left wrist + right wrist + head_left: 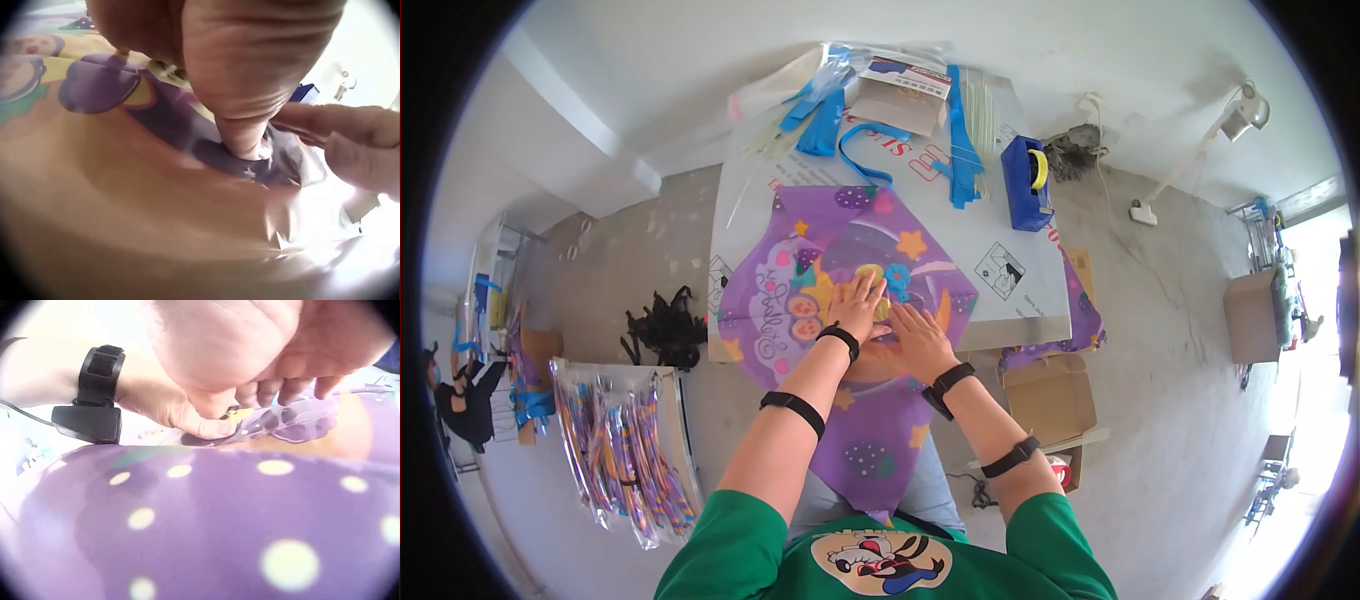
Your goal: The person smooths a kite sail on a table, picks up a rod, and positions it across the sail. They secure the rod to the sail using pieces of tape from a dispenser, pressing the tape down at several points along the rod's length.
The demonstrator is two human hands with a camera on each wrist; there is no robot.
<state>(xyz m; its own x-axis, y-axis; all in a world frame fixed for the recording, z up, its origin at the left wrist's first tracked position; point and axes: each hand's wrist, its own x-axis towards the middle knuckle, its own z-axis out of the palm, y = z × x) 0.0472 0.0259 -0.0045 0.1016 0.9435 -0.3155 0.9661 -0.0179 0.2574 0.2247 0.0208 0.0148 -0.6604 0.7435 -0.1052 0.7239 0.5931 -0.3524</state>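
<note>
A purple printed sheet (pixel 865 440) with stars, fruit and lettering lies over the table's near edge, and its pointed lower end hangs toward my lap. My left hand (pixel 858 310) rests on the middle of it, fingers stretched forward. Beside it my right hand (pixel 923 345) lies on the sheet with straight fingers, the two thumbs close together. In the left wrist view the left thumb (pixel 250 134) presses on the shiny, wrinkled film near the right hand (pixel 369 140). The right wrist view has the right hand's fingertips (pixel 290 390) touching the sheet, with the left hand (pixel 172 409) behind.
On the table (pixel 930 225) stand a blue tape dispenser (pixel 1027 185) at the right and an open cardboard box (pixel 900 100) at the back, among blue strips (pixel 825 122) and thin pale rods (pixel 998 130). A rack of bagged purple pieces (pixel 625 450) is at lower left.
</note>
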